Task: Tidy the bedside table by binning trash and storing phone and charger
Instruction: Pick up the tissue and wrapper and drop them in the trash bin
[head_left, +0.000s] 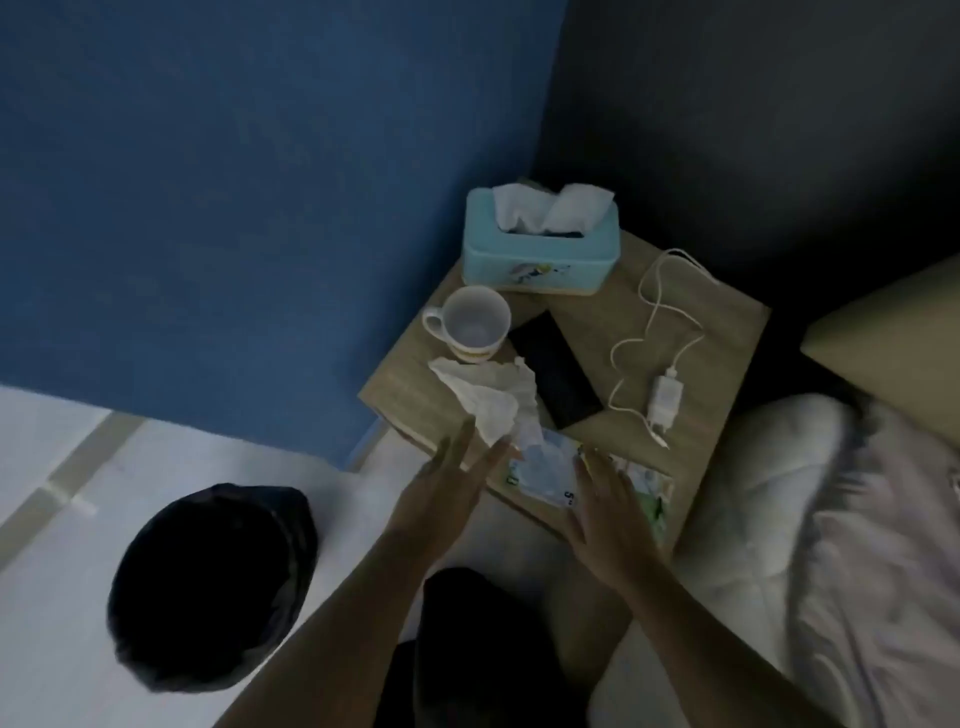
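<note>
On the wooden bedside table lie a crumpled white tissue, a black phone, a white charger with its coiled cable, and a pale plastic wrapper at the front edge. My left hand hovers open, fingers spread, just below the tissue and left of the wrapper. At the wrapper's right side my right hand is spread open, fingers touching or just over it. Neither hand grips anything. A black-lined bin stands on the floor to the left.
A teal tissue box sits at the table's back, with a white mug in front of it. A blue wall is to the left. The bed with a white pillow is close on the right.
</note>
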